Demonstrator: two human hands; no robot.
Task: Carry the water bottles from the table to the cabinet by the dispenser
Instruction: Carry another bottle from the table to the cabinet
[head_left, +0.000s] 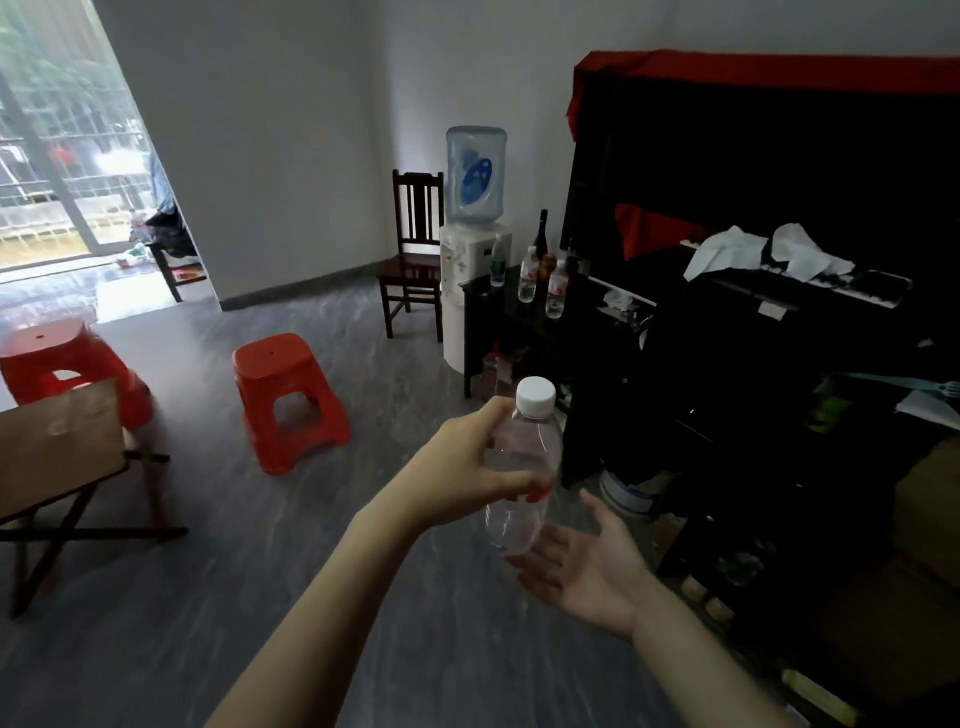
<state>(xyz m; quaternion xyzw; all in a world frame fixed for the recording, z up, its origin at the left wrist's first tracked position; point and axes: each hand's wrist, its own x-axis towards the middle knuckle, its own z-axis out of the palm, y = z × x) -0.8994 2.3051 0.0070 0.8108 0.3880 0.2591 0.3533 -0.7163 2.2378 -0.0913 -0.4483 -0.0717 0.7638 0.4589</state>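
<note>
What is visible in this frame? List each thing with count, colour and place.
held water bottle: 1, clear with white cap, centre foreground, in the left hand
bottles on cabinet: several, clear plastic ones and at least one dark glass one, exact count unclear
cabinet: 1, black, right of the dispenser
water dispenser: 1, white with blue jug, by the far wall
chair: 1, dark wood, left of the dispenser
stools: 2, red, on the grey floor
folding table: 1, brown top, left edge
keyboard: 1, dark, right, white cloth on it
red cloth: 1, draped over dark furniture, upper right
left hand: gripping the bottle's side
right hand: open, palm up below the bottle
</note>
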